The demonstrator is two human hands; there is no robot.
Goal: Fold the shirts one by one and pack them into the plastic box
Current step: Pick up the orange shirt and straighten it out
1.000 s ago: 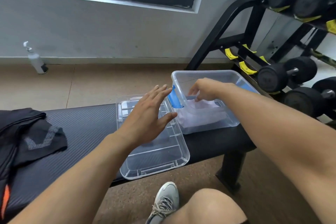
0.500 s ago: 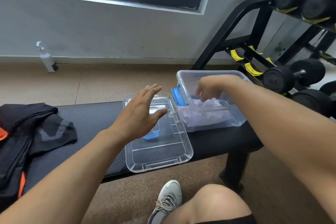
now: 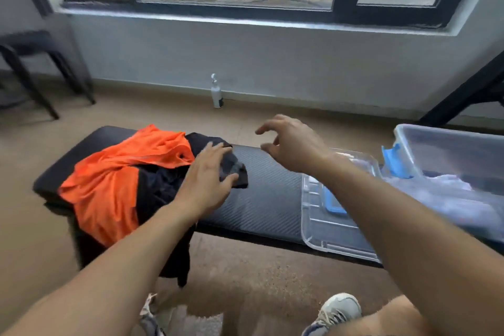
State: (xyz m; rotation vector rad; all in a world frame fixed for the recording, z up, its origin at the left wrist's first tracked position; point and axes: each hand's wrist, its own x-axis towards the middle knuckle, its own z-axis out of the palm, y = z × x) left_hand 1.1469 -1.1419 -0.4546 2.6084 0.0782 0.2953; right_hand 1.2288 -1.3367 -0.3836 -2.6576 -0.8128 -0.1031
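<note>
Where the padded black surface point(image 3: 261, 199) carries the stock: one black shirt point(image 3: 163, 185) and one orange shirt point(image 3: 122, 172), heaped loose at its left end, both part-draped over the front edge. Plastic box point(image 3: 450, 150) at right, pale folded cloth inside; clear lid point(image 3: 332, 215) flat beside it. Left hand point(image 3: 210, 180): fingers spread, lying on the black shirt's sleeve. Right hand point(image 3: 289, 142): aloft, fingers loosely curled, holding nothing. Handling, judged: light, limp, slippery knit; best pinched at shoulders or collar.
</note>
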